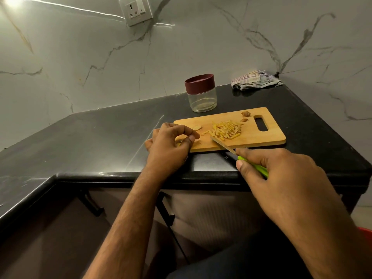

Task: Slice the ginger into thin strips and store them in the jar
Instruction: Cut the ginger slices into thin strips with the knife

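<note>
Now slicing: beside the rectangular wooden cutting board [261, 135], right hand [285, 178] grasps the green-handled knife [252, 167]; left hand [171, 146] pinches something unclear; the lidded clear jar [201, 95] needs opening next.

I see a black table [100, 137], a white wall [181, 47] veined grey, and a tan wooden board [261, 137]. Pale yellow ginger strips [226, 129], two brown ginger ends [245, 113]. Clear jar [203, 101] with a maroon lid [199, 83]. Knife [237, 156] handle lime green. Striped grey-white cloth [255, 79]. White socket [135, 10].
</note>
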